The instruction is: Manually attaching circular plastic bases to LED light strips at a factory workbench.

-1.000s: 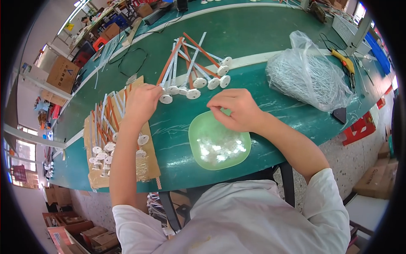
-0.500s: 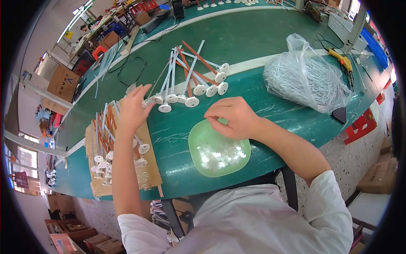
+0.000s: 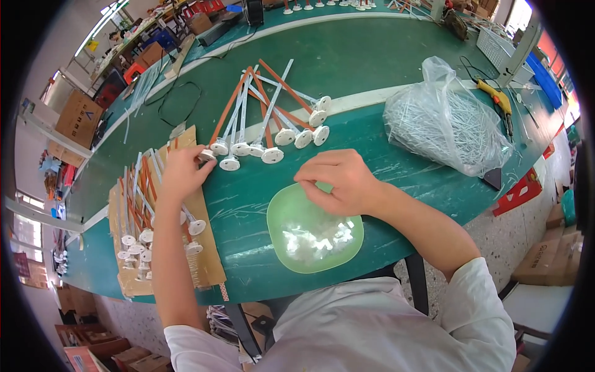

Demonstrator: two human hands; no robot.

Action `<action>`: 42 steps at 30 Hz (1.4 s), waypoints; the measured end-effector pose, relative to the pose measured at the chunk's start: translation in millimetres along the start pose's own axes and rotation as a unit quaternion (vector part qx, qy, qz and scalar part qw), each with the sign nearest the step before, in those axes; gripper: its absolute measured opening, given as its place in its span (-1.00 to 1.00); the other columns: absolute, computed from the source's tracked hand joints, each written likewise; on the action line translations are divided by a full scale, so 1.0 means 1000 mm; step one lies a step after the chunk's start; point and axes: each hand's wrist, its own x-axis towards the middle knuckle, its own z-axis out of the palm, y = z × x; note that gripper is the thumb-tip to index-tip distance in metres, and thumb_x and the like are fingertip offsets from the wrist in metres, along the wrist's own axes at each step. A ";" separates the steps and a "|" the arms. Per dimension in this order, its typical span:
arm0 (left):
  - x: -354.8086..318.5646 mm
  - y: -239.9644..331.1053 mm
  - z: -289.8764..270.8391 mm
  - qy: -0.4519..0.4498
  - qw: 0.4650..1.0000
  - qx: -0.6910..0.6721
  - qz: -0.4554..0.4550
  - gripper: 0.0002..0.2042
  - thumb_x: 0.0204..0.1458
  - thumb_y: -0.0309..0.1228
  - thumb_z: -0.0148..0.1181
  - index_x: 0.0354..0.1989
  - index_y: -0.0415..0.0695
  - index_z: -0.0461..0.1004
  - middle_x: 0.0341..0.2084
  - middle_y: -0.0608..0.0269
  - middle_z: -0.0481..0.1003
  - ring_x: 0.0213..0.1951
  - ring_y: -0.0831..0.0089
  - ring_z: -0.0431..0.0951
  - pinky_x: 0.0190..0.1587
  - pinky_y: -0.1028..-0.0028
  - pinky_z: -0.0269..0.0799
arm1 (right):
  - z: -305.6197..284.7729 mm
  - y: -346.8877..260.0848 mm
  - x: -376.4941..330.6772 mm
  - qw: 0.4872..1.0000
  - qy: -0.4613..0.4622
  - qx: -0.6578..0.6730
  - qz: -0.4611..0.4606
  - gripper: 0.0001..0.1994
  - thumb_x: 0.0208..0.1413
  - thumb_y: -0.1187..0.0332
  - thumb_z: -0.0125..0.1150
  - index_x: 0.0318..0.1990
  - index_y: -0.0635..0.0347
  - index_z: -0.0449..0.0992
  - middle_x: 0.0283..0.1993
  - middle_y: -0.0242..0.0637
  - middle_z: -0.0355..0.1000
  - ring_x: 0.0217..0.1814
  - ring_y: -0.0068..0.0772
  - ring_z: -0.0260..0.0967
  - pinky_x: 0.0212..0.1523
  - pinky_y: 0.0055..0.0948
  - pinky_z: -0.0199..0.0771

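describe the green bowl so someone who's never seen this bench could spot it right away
On the long green table, look at the near edge right in front of the person. The green bowl sits there under the right hand, holding small white pieces. It is the only round, pale translucent dish; its neighbours are rods with white discs and a clear plastic bag.

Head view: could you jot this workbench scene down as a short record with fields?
Left hand: touching a white disc at the end of a stick
Right hand: over the rim of the green bowl, fingers pinched
Bowl contents: small white pieces
Behind the hands: fan of white and orange sticks with disc ends
Left side: more sticks on cardboard
Right side: clear plastic bag of thin white pieces
Surface: green table
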 end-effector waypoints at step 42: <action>-0.085 0.150 0.048 -0.116 0.511 -0.848 0.082 -0.55 0.33 -0.49 -0.04 0.33 -0.48 0.19 0.28 -0.13 0.32 0.30 0.16 0.37 0.36 0.09 0.24 | 0.004 -0.029 0.007 0.969 0.146 -0.090 -0.180 -0.65 -0.33 0.65 0.45 -0.25 0.28 0.63 -0.22 -0.23 0.53 -0.32 -0.21 0.52 -0.38 -0.41 0.58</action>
